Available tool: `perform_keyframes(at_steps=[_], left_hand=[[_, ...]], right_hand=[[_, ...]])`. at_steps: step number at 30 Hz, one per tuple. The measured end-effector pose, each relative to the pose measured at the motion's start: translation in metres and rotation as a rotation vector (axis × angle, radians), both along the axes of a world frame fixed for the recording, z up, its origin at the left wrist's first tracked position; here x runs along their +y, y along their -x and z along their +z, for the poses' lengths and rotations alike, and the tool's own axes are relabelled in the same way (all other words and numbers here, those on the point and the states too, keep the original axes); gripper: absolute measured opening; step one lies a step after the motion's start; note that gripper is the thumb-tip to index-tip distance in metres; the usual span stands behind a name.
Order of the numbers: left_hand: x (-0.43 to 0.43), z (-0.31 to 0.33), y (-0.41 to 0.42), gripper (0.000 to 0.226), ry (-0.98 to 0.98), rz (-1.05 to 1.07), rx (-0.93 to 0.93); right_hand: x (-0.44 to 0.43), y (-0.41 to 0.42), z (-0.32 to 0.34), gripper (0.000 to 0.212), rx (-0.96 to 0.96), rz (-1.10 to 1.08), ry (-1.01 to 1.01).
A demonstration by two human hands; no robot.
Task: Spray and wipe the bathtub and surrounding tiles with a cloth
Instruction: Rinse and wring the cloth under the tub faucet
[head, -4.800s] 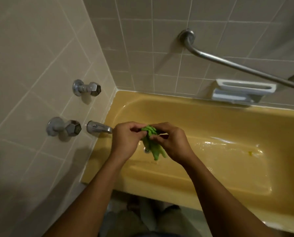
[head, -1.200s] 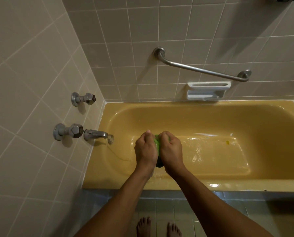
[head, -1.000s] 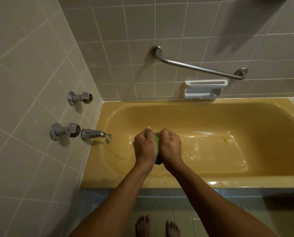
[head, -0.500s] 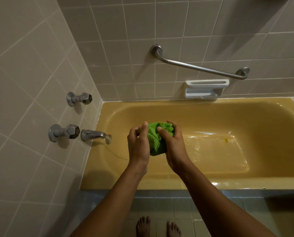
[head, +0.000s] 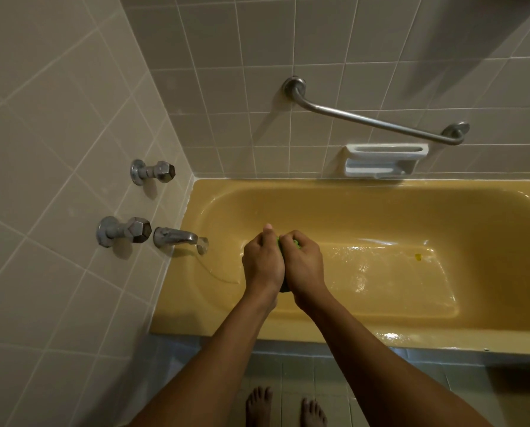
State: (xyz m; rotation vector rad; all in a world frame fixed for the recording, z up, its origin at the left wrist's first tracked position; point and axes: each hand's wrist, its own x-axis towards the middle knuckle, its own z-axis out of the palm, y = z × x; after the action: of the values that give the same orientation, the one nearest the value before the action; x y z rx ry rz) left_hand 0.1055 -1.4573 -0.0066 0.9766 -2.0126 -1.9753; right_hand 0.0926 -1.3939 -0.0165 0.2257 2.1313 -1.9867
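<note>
View from above, looking down past two bare forearms into a mustard-yellow bathtub (head: 319,336) that fills the middle and right of the frame. At the centre, above the tub's near left part, the left hand (head: 262,266) and the right hand (head: 303,265) are pressed side by side. Both are clenched around a green cloth (head: 296,243). Only slivers of the cloth show, between the knuckles and under the palms. It looks as if the cloth is being wrung out over the tub.

The tub floor glistens with water and the near rim has wet patches at lower right, so the tub has probably been wetted or rinsed. A small yellow speck (head: 417,257) lies on the tub floor at centre right, which suggests that wiping there is unfinished. Whether the wall tiles (head: 242,87) have been wiped cannot be told. No spray bottle is in view.

Beige wall tiles cover the upper half and the left side of the frame. At the left are two chrome taps (head: 125,231), with a spout (head: 176,237) beside the lower one. A thin thread of water runs from the spout into the tub. On the back wall at upper right is a slanted steel grab rail (head: 374,120), with a white soap dish (head: 384,160) just below it. Along the bottom edge are grey-blue floor tiles (head: 303,368) and the person's bare feet (head: 259,405).
</note>
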Motion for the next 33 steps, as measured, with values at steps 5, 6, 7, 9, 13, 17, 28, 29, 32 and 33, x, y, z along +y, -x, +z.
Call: perform_keyframes(at_steps=[5, 6, 7, 9, 13, 17, 28, 29, 32, 33], left_hand=[[0.004, -0.004, 0.006, 0.055, 0.001, 0.051, -0.026], [0.005, -0.005, 0.008, 0.055, 0.003, 0.060, -0.031], [0.006, -0.006, 0.009, 0.055, -0.002, 0.071, -0.033], [0.007, -0.010, 0.012, 0.053, -0.015, 0.093, -0.036], [0.011, -0.018, 0.016, 0.051, 0.030, 0.112, -0.046], [0.014, -0.024, 0.018, 0.049, 0.055, 0.133, -0.075], [-0.020, -0.029, 0.020, 0.027, -0.219, 0.090, 0.002], [-0.028, -0.033, 0.019, 0.023, -0.225, 0.099, -0.004], [-0.057, -0.046, 0.020, 0.037, -0.265, 0.119, -0.029], [-0.066, -0.050, 0.020, 0.037, -0.262, 0.106, -0.039]], right_hand=[[0.003, 0.004, -0.002, 0.029, 0.023, -0.063, -0.019], [0.004, 0.006, -0.002, 0.032, 0.029, -0.072, -0.022], [0.004, 0.007, -0.003, 0.034, 0.032, -0.077, -0.025], [0.004, 0.011, -0.004, 0.036, 0.037, -0.074, -0.044], [0.008, 0.015, -0.012, 0.038, 0.055, -0.063, -0.103], [0.012, 0.018, -0.020, 0.041, 0.043, -0.067, -0.118], [0.030, 0.049, -0.012, 0.024, -0.091, 0.253, 0.071], [0.031, 0.055, -0.014, 0.022, -0.122, 0.287, 0.094], [0.026, 0.069, -0.019, 0.022, -0.187, 0.368, 0.141], [0.023, 0.073, -0.022, 0.026, -0.187, 0.387, 0.134]])
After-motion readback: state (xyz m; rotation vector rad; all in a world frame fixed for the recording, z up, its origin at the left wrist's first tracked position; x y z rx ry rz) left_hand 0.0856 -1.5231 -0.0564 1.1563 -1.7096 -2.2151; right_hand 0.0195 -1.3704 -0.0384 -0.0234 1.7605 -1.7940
